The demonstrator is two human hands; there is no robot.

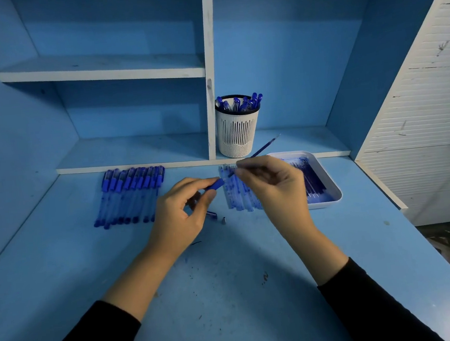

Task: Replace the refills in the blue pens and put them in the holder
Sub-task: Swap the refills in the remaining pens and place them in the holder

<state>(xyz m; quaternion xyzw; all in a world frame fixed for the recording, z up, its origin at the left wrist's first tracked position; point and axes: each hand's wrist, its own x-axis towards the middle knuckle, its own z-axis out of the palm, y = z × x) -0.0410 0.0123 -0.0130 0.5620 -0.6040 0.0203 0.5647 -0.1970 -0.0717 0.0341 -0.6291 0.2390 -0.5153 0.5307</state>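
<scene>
Head view, single frame.

Step in hand: refill exchange on one pen. Left hand point(180, 216) grips the pen barrel point(215, 184), fingers curled round it, blue end pointing to 2 o'clock. Right hand point(274, 184) pinches a dark refill point(263, 148) between thumb and fingertips; it slants away toward 1 o'clock, roughly in line with the barrel. Whether it is going in or coming out cannot be told, and the near end is blurred.

A loose cap point(212, 213) and a metal tip point(223, 221) lie on the desk point(230, 293) at 5 o'clock from the left hand. Judgement: the pen is disassembled, so the next move calls for seating the refill along the barrel axis, then screwing on the tip and capping.

Containers:
- Holder point(238, 133), white and slotted, at 12 o'clock from the hands: several capped blue pens point(239, 104) stand in it.
- Tray point(323, 204), white, at 3 o'clock: dark refills point(314, 181) lie inside.

Outside containers: a row of capped pens point(131, 195) at 9 o'clock; a row of pale sticks point(237, 194) lies between the hands and the tray, probably refills.
</scene>
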